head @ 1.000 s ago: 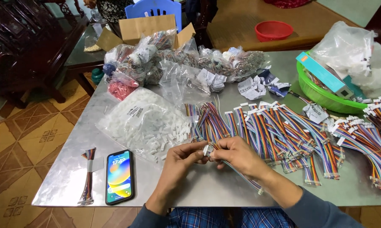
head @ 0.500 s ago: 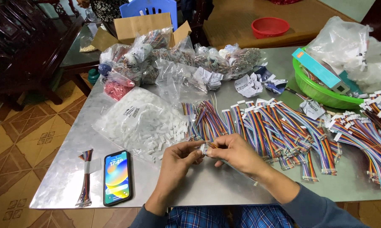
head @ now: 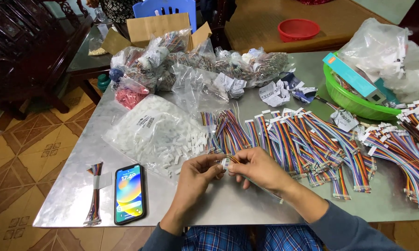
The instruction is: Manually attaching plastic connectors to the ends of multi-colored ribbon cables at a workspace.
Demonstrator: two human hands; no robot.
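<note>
Rainbow cable [head: 231, 160] with its white plug is pinched between both hands, left hand [head: 196, 173] and right hand [head: 258, 168], fingertips narrow, near the worktop [head: 228, 204] edge; loose white plugs [head: 160, 135] lie within reach, phone [head: 129, 193] left.

Soft, even light falls from overhead, so my hands [head: 228, 174] throw only faint shadows on the metal table [head: 75, 204], which shows pale glare along its left side. The picture is sharp at the centre, while the wide lens bends the table edges. The dark chairs [head: 28, 42] at upper left sit in dimness.
</note>
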